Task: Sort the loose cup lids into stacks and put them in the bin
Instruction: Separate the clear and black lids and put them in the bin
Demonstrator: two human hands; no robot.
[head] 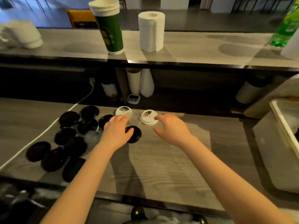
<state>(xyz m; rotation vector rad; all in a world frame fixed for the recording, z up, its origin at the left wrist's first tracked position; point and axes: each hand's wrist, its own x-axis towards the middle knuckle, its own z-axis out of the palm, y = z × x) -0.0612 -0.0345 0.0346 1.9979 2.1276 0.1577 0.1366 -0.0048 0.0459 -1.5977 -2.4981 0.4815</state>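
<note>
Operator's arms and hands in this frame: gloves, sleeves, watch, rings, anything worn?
Nothing worn that shows. The left hand and right hand are bare: no gloves, no rings visible. The left forearm and right forearm are uncovered down to the bottom edge of the frame: no sleeves, cuffs, watch, bracelet or strap in view. No markings or cables on them.
</note>
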